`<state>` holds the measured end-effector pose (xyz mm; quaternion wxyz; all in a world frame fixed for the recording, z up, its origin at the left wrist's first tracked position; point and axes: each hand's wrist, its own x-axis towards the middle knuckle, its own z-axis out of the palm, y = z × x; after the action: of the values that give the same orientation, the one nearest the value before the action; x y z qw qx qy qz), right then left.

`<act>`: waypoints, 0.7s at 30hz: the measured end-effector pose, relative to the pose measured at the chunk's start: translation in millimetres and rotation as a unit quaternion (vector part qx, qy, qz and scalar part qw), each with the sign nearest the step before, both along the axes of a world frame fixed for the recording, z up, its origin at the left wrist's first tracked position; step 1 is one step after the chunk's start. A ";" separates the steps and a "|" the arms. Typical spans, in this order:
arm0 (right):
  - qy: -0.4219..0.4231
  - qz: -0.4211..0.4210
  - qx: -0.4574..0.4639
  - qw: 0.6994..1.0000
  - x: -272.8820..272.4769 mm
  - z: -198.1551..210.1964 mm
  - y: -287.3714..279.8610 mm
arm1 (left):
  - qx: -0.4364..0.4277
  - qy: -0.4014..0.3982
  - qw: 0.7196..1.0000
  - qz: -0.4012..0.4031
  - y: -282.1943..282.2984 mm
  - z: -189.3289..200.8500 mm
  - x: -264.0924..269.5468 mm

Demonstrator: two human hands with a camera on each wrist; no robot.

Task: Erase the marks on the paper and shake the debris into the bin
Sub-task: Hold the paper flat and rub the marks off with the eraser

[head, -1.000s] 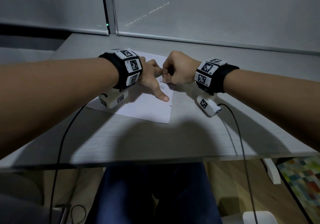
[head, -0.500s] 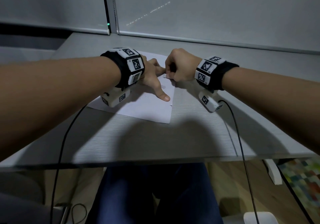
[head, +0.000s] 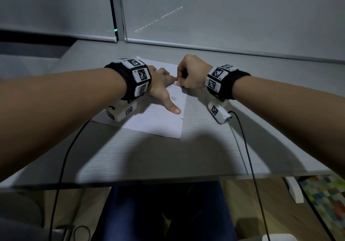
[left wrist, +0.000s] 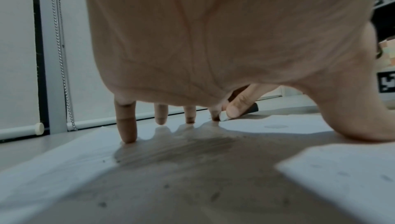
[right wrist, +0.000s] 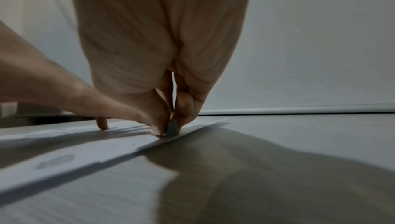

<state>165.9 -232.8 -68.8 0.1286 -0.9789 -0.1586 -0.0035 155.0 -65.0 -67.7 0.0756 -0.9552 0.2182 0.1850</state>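
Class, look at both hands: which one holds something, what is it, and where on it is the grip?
The right hand pinches the eraser by its upper part, the tip down on the paper. The left hand holds nothing, only pressing the paper.

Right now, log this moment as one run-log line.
left hand: spread, pressing paper flat | right hand: pinching eraser on paper's right edge | smudge: uncleared | bin: unseen

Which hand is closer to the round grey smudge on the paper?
Left. The left hand presses the paper around the smudge; the right hand rubs the eraser further up.
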 end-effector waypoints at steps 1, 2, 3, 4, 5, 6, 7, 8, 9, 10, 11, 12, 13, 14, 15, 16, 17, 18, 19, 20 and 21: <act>-0.004 -0.001 -0.003 1.000 1.9 0.6 -0.7 | -0.002 0.005 1.000 0.000 -0.3 0.8 0.0; -0.012 -0.004 -0.002 1.000 3.2 1.9 -2.1 | -0.005 0.011 1.000 0.002 -0.9 1.4 0.2; -0.018 -0.007 0.002 1.000 3.9 3.8 -3.7 | -0.007 0.014 1.000 0.003 -1.5 2.2 0.2; -0.020 -0.007 0.004 1.000 3.9 4.5 -5.6 | -0.007 0.016 1.000 0.004 -2.3 2.7 -0.1; -0.020 -0.001 0.000 1.000 3.0 4.7 -7.2 | -0.008 0.018 1.000 0.004 -3.1 3.1 -0.3; -0.018 0.006 -0.010 1.000 1.6 3.9 -8.0 | -0.013 0.019 1.000 0.006 -3.8 3.2 0.3; -0.015 0.012 -0.020 1.000 0.7 2.0 -8.1 | -0.018 0.021 1.000 0.009 -3.7 2.8 0.8; -0.016 0.013 -0.024 0.999 0.1 -0.1 -8.1 | -0.022 0.021 0.999 0.012 -3.4 2.6 1.1; -0.021 0.011 -0.025 0.999 -0.1 -1.7 -8.7 | -0.023 0.019 0.999 0.014 -3.4 2.6 1.4; -0.025 0.012 -0.023 0.999 -0.6 -2.6 -8.9 | -0.024 0.019 0.999 0.016 -3.0 2.5 1.2; -0.025 0.018 -0.021 0.999 -1.8 -3.6 -9.0 | -0.024 0.020 0.999 0.018 -2.5 2.0 1.3; -0.019 0.032 -0.022 0.999 -3.9 -3.4 -8.5 | -0.025 0.021 0.999 0.019 -2.6 1.9 1.4; -0.009 0.055 -0.023 0.998 -7.1 -2.6 -7.2 | -0.024 0.021 0.999 0.020 -2.4 1.8 1.6; 0.002 0.077 -0.022 0.997 -10.1 -2.1 -5.5 | -0.024 0.021 0.999 0.021 -2.0 1.7 1.8; 0.010 0.093 -0.021 0.995 -12.8 -1.6 -4.1 | -0.024 0.022 0.999 0.023 -1.8 1.3 1.9; 0.010 0.098 -0.022 0.995 -13.9 -0.9 -3.5 | -0.024 0.022 0.999 0.025 -2.2 1.3 2.0; 0.004 0.091 -0.020 0.996 -12.4 -0.2 -3.5 | -0.025 0.023 0.999 0.026 -2.8 1.4 2.2; -0.002 0.076 -0.017 0.997 -9.4 -0.1 -3.9 | -0.025 0.024 0.999 0.026 -3.0 1.0 2.0; -0.008 0.057 -0.013 0.998 -5.2 -0.2 -4.4 | -0.024 0.023 0.999 0.026 -3.0 1.0 2.1; -0.012 0.039 -0.009 0.999 -1.2 -0.2 -3.9 | -0.022 0.023 0.999 0.026 -2.7 1.4 2.5; -0.013 0.026 -0.004 1.000 1.7 -1.2 -3.3 | -0.020 0.025 0.999 0.026 -2.3 1.9 2.3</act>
<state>167.7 -236.0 -70.0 0.1224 -0.9749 -0.1854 -0.0124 157.4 -67.3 -65.7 0.0459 -0.9570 0.1988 0.2063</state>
